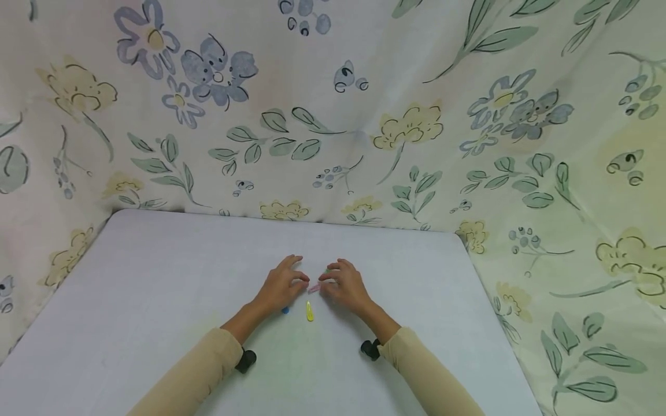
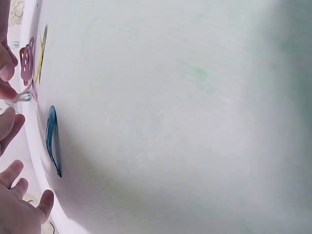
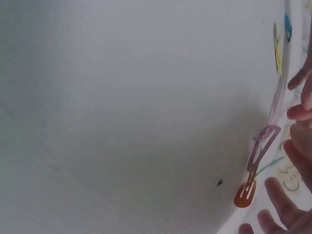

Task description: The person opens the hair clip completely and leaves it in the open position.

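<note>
A pale pink hair clip (image 1: 314, 288) is between the two hands. My right hand (image 1: 344, 288) pinches at its end, the clip's strands reaching up to the fingertips. My left hand (image 1: 281, 288) is right beside it, thumb and index finger near the clip and the other fingers spread. A yellow snap hair clip (image 1: 310, 312) lies in front of the hands. The blue hair clip (image 2: 52, 141) is below my left hand, mostly hidden in the head view. Near my right hand are a mauve hair clip (image 3: 263, 146) and an orange one (image 3: 245, 194).
A white-covered table (image 1: 171, 277) bears the clips. A bit of green (image 1: 328, 270) shows behind my right fingers. Floral fabric (image 1: 322, 115) hangs behind the table and along its sides. A small dark speck (image 3: 219, 182) is on the cloth.
</note>
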`<act>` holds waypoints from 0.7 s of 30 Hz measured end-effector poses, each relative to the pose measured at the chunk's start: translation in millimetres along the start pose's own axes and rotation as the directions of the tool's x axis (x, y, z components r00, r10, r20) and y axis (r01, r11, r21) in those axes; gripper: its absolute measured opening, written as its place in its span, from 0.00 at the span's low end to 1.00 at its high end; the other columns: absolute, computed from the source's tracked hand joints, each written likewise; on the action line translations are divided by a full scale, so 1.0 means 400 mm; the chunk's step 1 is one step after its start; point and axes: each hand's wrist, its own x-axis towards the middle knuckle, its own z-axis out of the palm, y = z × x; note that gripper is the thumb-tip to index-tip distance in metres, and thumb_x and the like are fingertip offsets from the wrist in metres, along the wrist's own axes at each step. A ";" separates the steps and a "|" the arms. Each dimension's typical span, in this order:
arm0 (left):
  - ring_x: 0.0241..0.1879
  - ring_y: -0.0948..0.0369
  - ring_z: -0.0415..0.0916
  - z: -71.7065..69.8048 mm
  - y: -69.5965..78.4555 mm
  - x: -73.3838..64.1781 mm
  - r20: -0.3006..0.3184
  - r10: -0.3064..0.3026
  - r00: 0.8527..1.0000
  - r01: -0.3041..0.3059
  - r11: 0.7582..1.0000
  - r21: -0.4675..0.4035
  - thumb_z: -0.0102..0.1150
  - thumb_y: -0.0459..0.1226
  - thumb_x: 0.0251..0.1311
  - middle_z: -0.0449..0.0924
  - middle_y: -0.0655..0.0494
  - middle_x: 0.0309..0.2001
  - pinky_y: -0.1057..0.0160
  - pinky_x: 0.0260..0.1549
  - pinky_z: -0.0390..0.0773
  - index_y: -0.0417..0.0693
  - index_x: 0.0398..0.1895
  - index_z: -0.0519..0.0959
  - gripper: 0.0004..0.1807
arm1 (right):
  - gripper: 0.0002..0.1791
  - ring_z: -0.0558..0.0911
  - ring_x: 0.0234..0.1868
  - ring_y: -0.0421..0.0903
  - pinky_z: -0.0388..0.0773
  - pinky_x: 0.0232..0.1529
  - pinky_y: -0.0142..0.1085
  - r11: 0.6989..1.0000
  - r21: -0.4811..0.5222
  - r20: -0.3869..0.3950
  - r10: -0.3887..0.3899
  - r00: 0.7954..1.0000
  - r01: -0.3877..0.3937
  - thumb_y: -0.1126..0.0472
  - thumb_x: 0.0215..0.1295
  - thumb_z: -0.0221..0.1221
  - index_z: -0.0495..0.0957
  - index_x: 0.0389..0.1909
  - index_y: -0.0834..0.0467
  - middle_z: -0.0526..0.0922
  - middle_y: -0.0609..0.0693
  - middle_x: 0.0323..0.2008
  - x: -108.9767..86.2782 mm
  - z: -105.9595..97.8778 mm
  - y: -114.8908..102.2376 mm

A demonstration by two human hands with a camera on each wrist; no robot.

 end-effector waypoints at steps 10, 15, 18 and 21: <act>0.70 0.48 0.61 -0.007 0.004 -0.031 0.000 0.051 0.999 -0.051 0.999 0.014 0.69 0.38 0.60 0.69 0.44 0.68 0.34 0.58 0.67 0.48 0.39 0.88 0.07 | 0.09 0.65 0.70 0.61 0.61 0.64 0.66 0.999 0.016 0.013 -0.038 0.999 0.038 0.59 0.63 0.67 0.88 0.42 0.55 0.80 0.56 0.55 -0.036 0.002 -0.009; 0.69 0.46 0.61 -0.004 0.001 -0.040 -0.011 0.104 0.995 -0.104 0.995 -0.011 0.72 0.37 0.56 0.69 0.41 0.67 0.34 0.57 0.67 0.49 0.37 0.88 0.06 | 0.09 0.66 0.70 0.61 0.63 0.62 0.65 0.995 0.039 0.005 -0.092 0.996 0.091 0.60 0.60 0.69 0.88 0.41 0.56 0.81 0.57 0.54 -0.054 0.003 -0.017; 0.69 0.45 0.62 -0.005 0.003 -0.044 -0.007 0.111 0.994 -0.112 0.993 -0.027 0.74 0.37 0.53 0.70 0.41 0.66 0.34 0.57 0.66 0.48 0.35 0.88 0.07 | 0.08 0.66 0.69 0.62 0.64 0.62 0.65 0.991 0.050 0.005 -0.122 0.992 0.122 0.60 0.59 0.69 0.88 0.39 0.57 0.81 0.57 0.54 -0.063 0.005 -0.022; 0.68 0.45 0.63 -0.006 0.005 -0.047 0.015 0.103 0.995 -0.103 0.994 -0.026 0.75 0.37 0.52 0.71 0.41 0.64 0.34 0.58 0.65 0.48 0.32 0.88 0.06 | 0.06 0.66 0.69 0.62 0.63 0.64 0.64 0.991 0.043 0.013 -0.130 0.991 0.130 0.60 0.59 0.70 0.88 0.37 0.56 0.80 0.57 0.54 -0.070 0.008 -0.025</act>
